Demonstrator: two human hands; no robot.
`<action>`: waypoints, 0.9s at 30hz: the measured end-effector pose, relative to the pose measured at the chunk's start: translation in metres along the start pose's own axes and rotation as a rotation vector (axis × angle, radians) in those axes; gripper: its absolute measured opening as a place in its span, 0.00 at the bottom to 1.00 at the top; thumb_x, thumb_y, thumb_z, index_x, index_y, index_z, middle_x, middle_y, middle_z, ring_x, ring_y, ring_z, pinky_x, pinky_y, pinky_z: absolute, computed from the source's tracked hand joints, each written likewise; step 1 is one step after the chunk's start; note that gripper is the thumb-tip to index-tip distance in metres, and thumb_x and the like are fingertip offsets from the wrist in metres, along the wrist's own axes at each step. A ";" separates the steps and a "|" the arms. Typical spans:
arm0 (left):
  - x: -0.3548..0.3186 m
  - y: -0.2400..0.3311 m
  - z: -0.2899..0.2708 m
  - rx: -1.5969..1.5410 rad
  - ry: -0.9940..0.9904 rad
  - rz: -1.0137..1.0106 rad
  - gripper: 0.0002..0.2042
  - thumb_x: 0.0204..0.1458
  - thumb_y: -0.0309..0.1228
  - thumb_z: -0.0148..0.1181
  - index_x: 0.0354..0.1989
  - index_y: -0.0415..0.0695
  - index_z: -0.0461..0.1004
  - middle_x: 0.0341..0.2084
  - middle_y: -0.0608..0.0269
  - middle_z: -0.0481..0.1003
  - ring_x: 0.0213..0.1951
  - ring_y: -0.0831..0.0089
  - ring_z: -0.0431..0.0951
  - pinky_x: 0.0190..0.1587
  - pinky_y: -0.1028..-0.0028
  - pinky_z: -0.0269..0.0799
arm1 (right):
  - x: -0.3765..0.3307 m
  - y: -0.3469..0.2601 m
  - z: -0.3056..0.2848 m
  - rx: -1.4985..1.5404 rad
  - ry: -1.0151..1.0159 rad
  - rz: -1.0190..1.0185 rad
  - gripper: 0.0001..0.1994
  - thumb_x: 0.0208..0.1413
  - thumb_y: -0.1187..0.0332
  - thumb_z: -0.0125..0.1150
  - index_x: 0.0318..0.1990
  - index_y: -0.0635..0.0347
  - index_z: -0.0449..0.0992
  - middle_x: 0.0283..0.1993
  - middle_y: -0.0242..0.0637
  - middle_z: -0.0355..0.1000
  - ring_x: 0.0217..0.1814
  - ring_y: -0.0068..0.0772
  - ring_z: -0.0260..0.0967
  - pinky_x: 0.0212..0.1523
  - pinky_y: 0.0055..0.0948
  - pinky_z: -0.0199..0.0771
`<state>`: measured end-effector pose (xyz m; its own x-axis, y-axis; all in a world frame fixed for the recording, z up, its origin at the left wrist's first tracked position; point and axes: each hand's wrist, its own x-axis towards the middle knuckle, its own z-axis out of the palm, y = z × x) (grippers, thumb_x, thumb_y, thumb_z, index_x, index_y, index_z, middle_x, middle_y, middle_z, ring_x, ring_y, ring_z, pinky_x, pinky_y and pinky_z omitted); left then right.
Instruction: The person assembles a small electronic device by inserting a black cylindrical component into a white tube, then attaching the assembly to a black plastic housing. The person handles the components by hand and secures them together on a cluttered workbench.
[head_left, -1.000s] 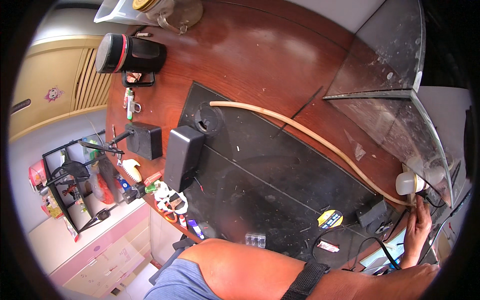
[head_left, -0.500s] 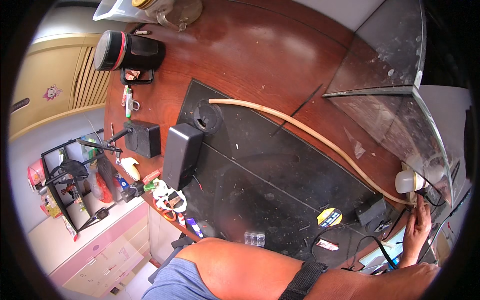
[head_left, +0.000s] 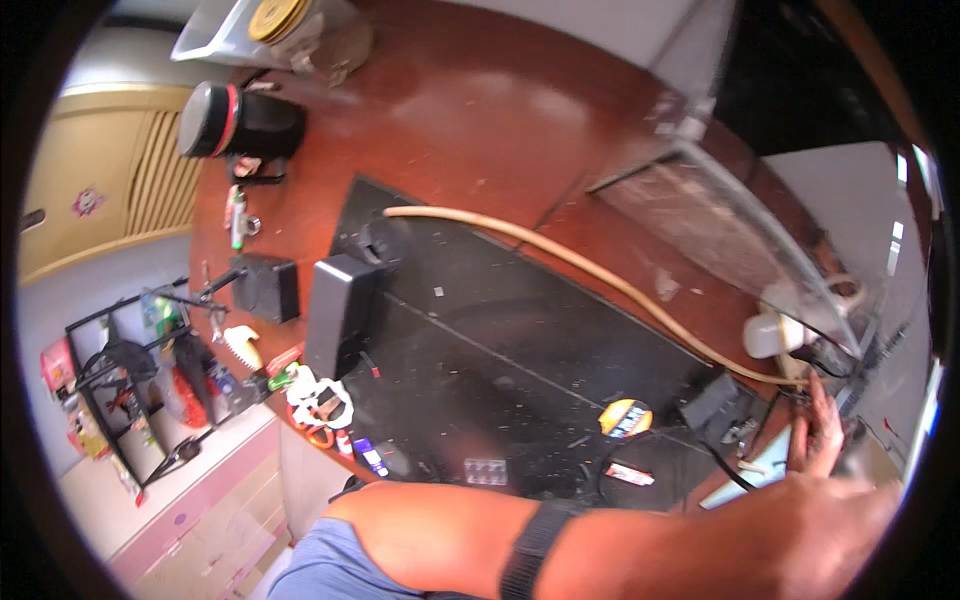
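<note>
My left arm, with a black band round it, reaches across the lower part of the view. Its hand (head_left: 855, 515) is smeared by motion near the lower right rim, and its fingers cannot be made out. Just beyond it, my right hand (head_left: 822, 440) has its fingers stretched out. Their tips are at the near right end of a long tan rod (head_left: 600, 282); whether they touch it I cannot tell. The rod lies in a curve along the edge of a black mat (head_left: 470, 390). Beside the fingertips is a white bulb-shaped thing (head_left: 772, 335).
A glass panel (head_left: 720, 220) stands at the right on the reddish-brown desk (head_left: 420, 110). At the left are a black box-shaped thing (head_left: 338, 315), a black mug (head_left: 262, 125) and several small items. A round yellow-and-dark sticker (head_left: 626, 418) and cables lie near my arm.
The view has shifted, so most things sit further left. My left hand has come into sight, blurred, at the lower right. My right hand stays by the rod's end.
</note>
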<state>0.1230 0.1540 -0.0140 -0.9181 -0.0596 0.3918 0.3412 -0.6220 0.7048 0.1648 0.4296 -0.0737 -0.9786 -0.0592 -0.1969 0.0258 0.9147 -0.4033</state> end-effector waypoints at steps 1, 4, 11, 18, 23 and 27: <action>0.008 0.000 -0.003 -0.006 -0.029 -0.009 0.18 0.60 0.47 0.59 0.48 0.47 0.79 0.41 0.54 0.74 0.42 0.53 0.78 0.44 0.52 0.72 | -0.003 -0.005 -0.007 -0.004 0.002 0.037 0.27 0.58 0.82 0.55 0.67 0.63 0.76 0.34 0.45 0.69 0.33 0.41 0.66 0.37 0.36 0.71; 0.020 0.015 -0.038 0.078 -0.228 -0.126 0.30 0.43 0.26 0.75 0.58 0.38 0.75 0.49 0.46 0.76 0.49 0.48 0.79 0.53 0.58 0.77 | -0.018 -0.014 -0.017 -0.108 0.045 0.178 0.28 0.56 0.82 0.60 0.66 0.58 0.79 0.31 0.40 0.68 0.29 0.39 0.67 0.34 0.35 0.72; 0.001 0.039 -0.073 0.593 -0.186 -0.299 0.29 0.45 0.29 0.80 0.56 0.40 0.74 0.52 0.51 0.77 0.50 0.52 0.80 0.54 0.59 0.77 | -0.027 -0.053 -0.025 -0.004 0.150 0.016 0.28 0.55 0.82 0.64 0.65 0.55 0.79 0.28 0.38 0.66 0.25 0.34 0.66 0.29 0.33 0.70; -0.009 0.029 -0.071 0.339 0.022 -0.724 0.25 0.55 0.17 0.70 0.60 0.41 0.67 0.49 0.63 0.76 0.52 0.74 0.81 0.58 0.69 0.80 | -0.056 -0.070 -0.035 0.034 0.213 -0.029 0.27 0.55 0.78 0.68 0.64 0.53 0.80 0.30 0.37 0.70 0.25 0.35 0.70 0.30 0.34 0.72; -0.009 0.019 -0.078 0.425 0.033 -0.712 0.24 0.56 0.22 0.73 0.59 0.40 0.70 0.46 0.65 0.78 0.49 0.78 0.81 0.55 0.73 0.80 | -0.077 -0.074 -0.036 0.076 0.228 -0.030 0.27 0.55 0.79 0.68 0.65 0.53 0.80 0.29 0.38 0.69 0.25 0.36 0.68 0.29 0.35 0.70; -0.006 0.011 -0.083 0.500 0.021 -0.696 0.25 0.56 0.24 0.74 0.60 0.40 0.70 0.46 0.63 0.79 0.47 0.76 0.81 0.54 0.72 0.80 | -0.092 -0.075 -0.039 0.103 0.228 -0.003 0.27 0.56 0.77 0.69 0.65 0.53 0.79 0.30 0.38 0.69 0.26 0.37 0.70 0.29 0.35 0.71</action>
<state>0.1158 0.0824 -0.0579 -0.9533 0.1904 -0.2343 -0.2570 -0.1048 0.9607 0.2448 0.3819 0.0098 -0.9992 0.0406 0.0059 0.0324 0.8685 -0.4947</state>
